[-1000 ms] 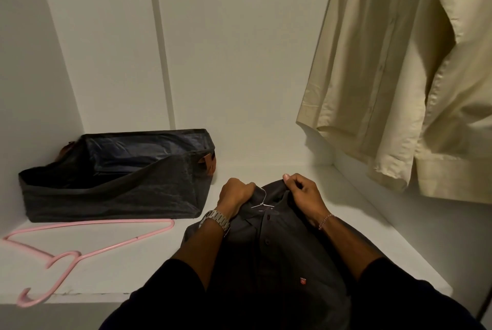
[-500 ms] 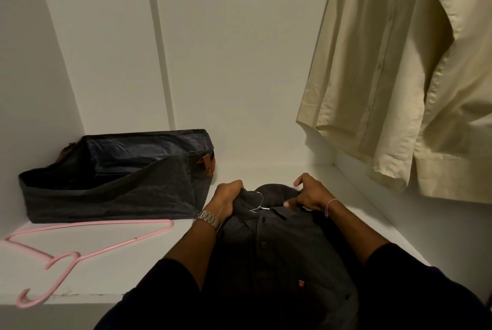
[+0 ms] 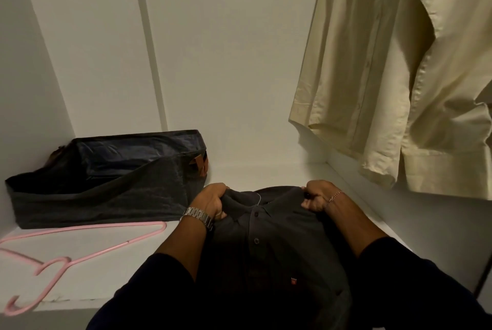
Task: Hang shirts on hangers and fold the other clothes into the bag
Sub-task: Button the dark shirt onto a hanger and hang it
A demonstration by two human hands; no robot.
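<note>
Collar of dark shirt (image 3: 269, 244) points away, both hands (image 3: 211, 200) (image 3: 318, 195) gripping shoulders.

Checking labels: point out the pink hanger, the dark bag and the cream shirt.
pink hanger (image 3: 87, 232): head view, upper bar.
dark bag (image 3: 106, 196): head view, front wall.
cream shirt (image 3: 372, 77): head view, front panel.

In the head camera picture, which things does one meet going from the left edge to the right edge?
Pink wire hanger → dark fabric bag → left hand → thin metal hanger hook at the dark shirt collar → right hand → hanging cream shirt.
</note>
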